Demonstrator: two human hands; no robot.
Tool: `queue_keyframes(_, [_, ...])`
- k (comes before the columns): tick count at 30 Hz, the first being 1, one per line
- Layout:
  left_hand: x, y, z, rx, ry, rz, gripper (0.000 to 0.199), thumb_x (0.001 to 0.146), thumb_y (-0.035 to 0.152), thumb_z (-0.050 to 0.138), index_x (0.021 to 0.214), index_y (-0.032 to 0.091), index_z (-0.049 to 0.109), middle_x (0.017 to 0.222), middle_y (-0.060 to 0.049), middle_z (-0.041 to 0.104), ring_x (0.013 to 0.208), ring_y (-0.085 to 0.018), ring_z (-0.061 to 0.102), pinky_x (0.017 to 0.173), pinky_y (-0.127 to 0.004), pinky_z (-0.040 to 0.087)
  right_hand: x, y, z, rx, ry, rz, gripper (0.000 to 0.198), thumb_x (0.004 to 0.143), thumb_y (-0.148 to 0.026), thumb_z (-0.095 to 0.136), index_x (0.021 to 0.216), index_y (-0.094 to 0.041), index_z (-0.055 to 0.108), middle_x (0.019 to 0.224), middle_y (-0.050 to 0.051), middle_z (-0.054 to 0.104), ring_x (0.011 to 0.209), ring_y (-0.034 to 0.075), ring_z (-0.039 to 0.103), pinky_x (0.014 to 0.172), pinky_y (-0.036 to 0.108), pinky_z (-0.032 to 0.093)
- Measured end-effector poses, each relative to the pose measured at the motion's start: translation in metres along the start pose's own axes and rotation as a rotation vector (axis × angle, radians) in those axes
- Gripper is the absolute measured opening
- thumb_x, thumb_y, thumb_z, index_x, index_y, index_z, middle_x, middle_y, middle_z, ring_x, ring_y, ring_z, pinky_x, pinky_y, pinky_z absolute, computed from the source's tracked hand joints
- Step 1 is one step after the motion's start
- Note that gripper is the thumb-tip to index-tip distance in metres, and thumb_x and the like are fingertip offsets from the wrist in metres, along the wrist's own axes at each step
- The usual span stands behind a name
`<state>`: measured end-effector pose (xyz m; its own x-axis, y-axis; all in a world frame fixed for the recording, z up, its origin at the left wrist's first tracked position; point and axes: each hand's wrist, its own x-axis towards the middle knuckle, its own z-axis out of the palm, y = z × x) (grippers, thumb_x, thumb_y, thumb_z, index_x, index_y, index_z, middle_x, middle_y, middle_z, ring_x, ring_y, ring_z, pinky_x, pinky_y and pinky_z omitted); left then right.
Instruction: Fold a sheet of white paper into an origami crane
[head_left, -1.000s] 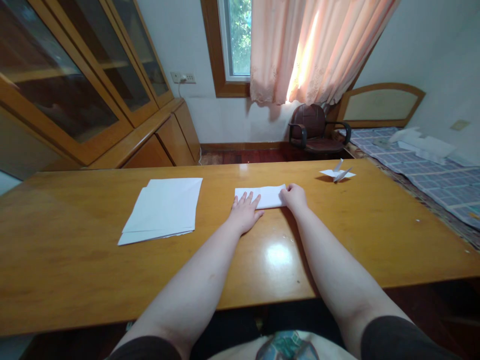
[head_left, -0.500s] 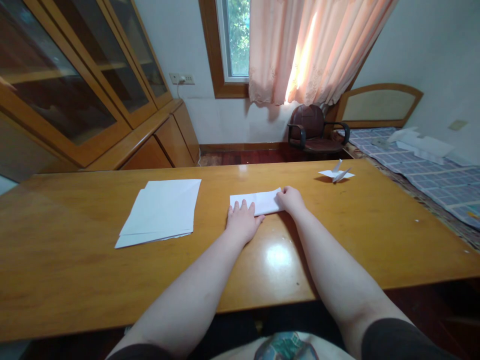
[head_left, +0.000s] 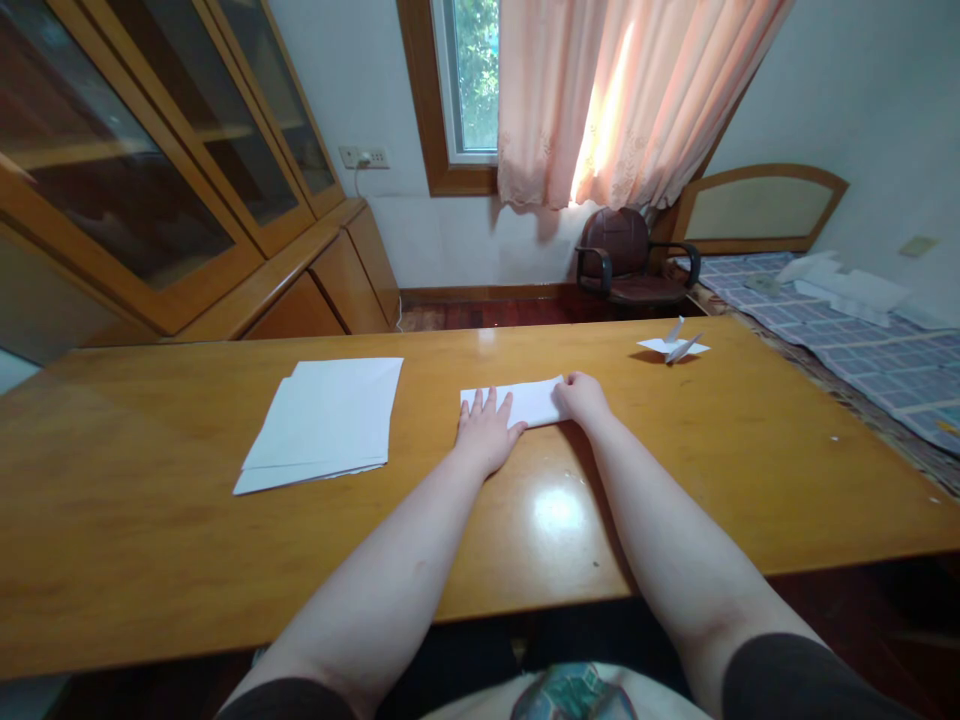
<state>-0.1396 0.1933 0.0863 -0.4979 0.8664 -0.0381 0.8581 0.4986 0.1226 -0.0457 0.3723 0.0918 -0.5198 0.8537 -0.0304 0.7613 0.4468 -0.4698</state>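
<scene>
A white sheet of paper (head_left: pixel 534 403), folded into a long narrow rectangle, lies on the wooden table in front of me. My left hand (head_left: pixel 487 430) is open, its spread fingers pressing flat on the left part of the paper. At the paper's right end, my right hand (head_left: pixel 583 400) is closed, with thumb and fingers pinching the edge. The fingertips of the right hand partly cover that end.
A stack of white paper sheets (head_left: pixel 326 415) lies to the left on the table (head_left: pixel 150 560). Toward the far right edge stands a folded paper crane (head_left: pixel 673 345). Beyond the table are a brown armchair (head_left: pixel 619 250), a bed (head_left: pixel 817 300) and a glass-door cabinet (head_left: pixel 247 200).
My left hand has slid slightly up and onto the folded paper, its fingers reaching farther over it. My right hand keeps its pinch at the right end.
</scene>
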Motion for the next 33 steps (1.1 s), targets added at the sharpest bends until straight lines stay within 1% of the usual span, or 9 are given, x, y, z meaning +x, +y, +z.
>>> queue_keyframes(9, [0.003,-0.002,0.002,0.015,-0.036,-0.005,0.071,0.087,0.064,0.019,0.147,0.026,0.018,0.154,-0.010,0.017,0.141,-0.034,0.010,0.111,-0.053,0.010,-0.005,-0.006,-0.004,-0.062,-0.016,0.018,0.025,0.076,-0.025,0.049,0.089,-0.013,0.067,0.089,0.013,0.069,0.084,0.022,0.063,0.068,0.025,0.043])
queue_keyframes(13, [0.004,-0.002,0.003,0.008,-0.028,-0.010,0.067,0.089,0.061,0.018,0.147,0.027,0.019,0.154,-0.010,0.016,0.141,-0.033,0.010,0.112,-0.053,0.010,-0.013,-0.012,-0.011,-0.139,-0.056,0.081,0.029,0.079,-0.027,0.049,0.095,-0.013,0.068,0.097,0.017,0.068,0.092,0.026,0.063,0.074,0.031,0.045])
queue_keyframes(16, [0.005,-0.003,0.003,-0.005,-0.010,-0.007,0.066,0.089,0.060,0.018,0.147,0.027,0.020,0.154,-0.010,0.018,0.141,-0.033,0.011,0.111,-0.053,0.011,-0.016,-0.015,-0.015,-0.168,-0.083,0.117,0.031,0.082,-0.032,0.048,0.097,-0.013,0.068,0.102,0.017,0.068,0.096,0.028,0.063,0.077,0.034,0.046])
queue_keyframes(20, [0.007,-0.005,0.003,-0.009,0.002,-0.007,0.066,0.089,0.060,0.019,0.147,0.027,0.022,0.154,-0.010,0.019,0.141,-0.033,0.012,0.112,-0.053,0.010,-0.016,-0.015,-0.018,-0.177,-0.100,0.125,0.034,0.084,-0.036,0.048,0.099,-0.013,0.068,0.103,0.018,0.067,0.099,0.027,0.063,0.080,0.034,0.046])
queue_keyframes(27, [0.008,-0.005,0.004,-0.006,0.005,-0.013,0.067,0.089,0.060,0.022,0.147,0.027,0.021,0.154,-0.009,0.018,0.141,-0.032,0.012,0.112,-0.053,0.010,-0.014,-0.016,-0.018,-0.188,-0.119,0.143,0.034,0.085,-0.035,0.048,0.101,-0.012,0.069,0.106,0.019,0.067,0.101,0.026,0.062,0.082,0.032,0.046])
queue_keyframes(30, [0.008,-0.005,0.004,-0.011,0.006,-0.016,0.063,0.090,0.056,0.021,0.147,0.028,0.021,0.154,-0.008,0.019,0.141,-0.031,0.012,0.112,-0.053,0.011,-0.016,-0.018,-0.020,-0.191,-0.121,0.141,0.035,0.086,-0.033,0.047,0.102,-0.011,0.068,0.106,0.019,0.067,0.101,0.026,0.062,0.082,0.032,0.045])
queue_keyframes(33, [0.009,-0.006,0.004,-0.017,-0.005,-0.026,0.057,0.093,0.048,0.021,0.146,0.029,0.022,0.154,-0.006,0.019,0.141,-0.030,0.013,0.112,-0.052,0.012,-0.017,-0.019,-0.020,-0.194,-0.123,0.152,0.034,0.086,-0.031,0.046,0.103,-0.012,0.068,0.106,0.019,0.067,0.101,0.026,0.062,0.082,0.033,0.046])
